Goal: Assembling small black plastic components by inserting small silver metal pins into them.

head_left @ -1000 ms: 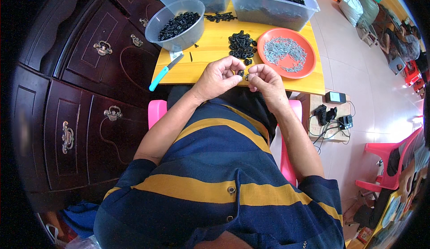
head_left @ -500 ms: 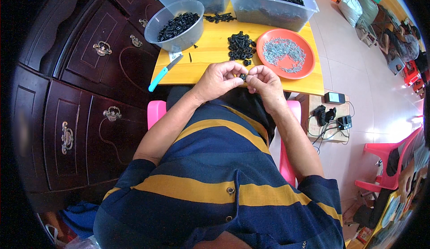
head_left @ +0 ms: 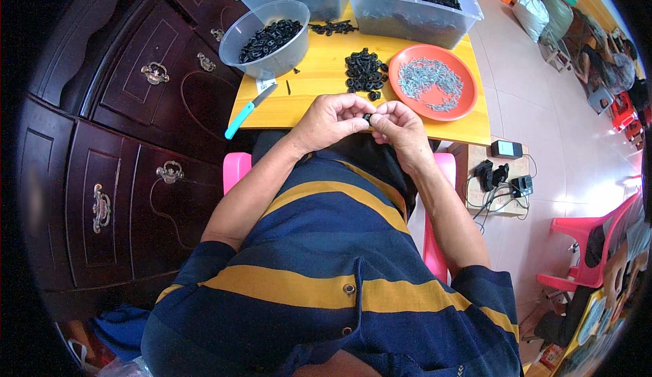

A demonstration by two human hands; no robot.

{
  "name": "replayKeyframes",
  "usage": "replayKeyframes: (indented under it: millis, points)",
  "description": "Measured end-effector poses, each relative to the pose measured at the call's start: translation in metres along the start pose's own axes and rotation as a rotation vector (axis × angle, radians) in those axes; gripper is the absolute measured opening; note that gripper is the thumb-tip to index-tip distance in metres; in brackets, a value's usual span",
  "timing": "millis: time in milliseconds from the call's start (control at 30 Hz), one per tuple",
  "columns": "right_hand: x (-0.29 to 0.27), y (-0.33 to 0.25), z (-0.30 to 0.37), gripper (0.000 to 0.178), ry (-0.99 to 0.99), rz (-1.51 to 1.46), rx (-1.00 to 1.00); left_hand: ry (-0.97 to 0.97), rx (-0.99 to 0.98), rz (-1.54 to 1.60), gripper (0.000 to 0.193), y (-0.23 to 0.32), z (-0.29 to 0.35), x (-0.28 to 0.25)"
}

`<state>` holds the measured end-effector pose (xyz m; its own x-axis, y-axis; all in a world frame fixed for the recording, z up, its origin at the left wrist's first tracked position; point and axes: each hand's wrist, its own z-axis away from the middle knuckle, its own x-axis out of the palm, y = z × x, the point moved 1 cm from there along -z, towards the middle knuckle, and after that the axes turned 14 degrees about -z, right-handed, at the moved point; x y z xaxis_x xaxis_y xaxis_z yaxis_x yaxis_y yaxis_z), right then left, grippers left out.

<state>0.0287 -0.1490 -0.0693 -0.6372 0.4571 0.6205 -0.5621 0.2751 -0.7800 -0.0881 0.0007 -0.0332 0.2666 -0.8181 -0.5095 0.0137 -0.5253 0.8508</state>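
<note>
Just left of the plate's (head_left: pixel 468 89) near side, I pinch a small black part (head_left: pixel 367 117) between the thumb and fingers of my left hand (head_left: pixel 329 122). The thumb and bent fingers of my right hand (head_left: pixel 402 129) meet at the same part; whether they grip it or something smaller, I cannot tell. Grey pins (head_left: pixel 426 73) lie on the plate. Left of it sits a pile (head_left: pixel 365 71) of black pieces, farther left a knife (head_left: pixel 242 118) and a bowl (head_left: pixel 291 57); behind it stands a tub (head_left: pixel 414 25).
</note>
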Motion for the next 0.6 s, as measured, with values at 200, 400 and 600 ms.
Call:
replayKeyframes:
  millis: [200,400,600]
  points:
    - [-0.001,0.006,-0.004,0.015,0.084,-0.180,-0.054,0.036,0.045,-0.103,0.036,0.007,-0.002,0.008]
    - [-0.004,0.013,-0.004,0.013,0.112,-0.196,-0.097,0.316,0.190,-0.750,0.045,0.029,-0.006,0.019]
    - [0.003,0.016,-0.002,0.012,0.144,-0.227,-0.130,0.347,0.276,-0.821,0.027,0.025,-0.008,0.020]
